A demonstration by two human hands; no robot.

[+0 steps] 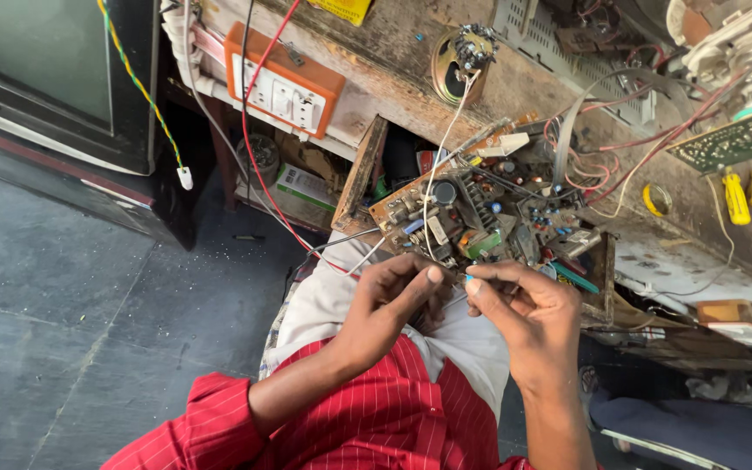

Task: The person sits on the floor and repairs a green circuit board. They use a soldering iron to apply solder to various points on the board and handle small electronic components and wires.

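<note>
We pinch the thin, limp wire end (456,280) between left hand (391,300) and right hand (524,309), beside the stiff, fragile circuit board (472,222); best held at its edges.

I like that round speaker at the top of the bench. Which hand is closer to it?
Left, but only slightly. The left hand sits below the speaker, a bit to its left; the right hand is below and further right. Both are far from it, at the circuit board.

Worn wooden table (393,52) w/ orange switch box (285,80), small speaker (456,65), green circuit board (733,139), yellow screwdrivers (735,198), tape roll (655,199), loose red wires (646,148).
</note>
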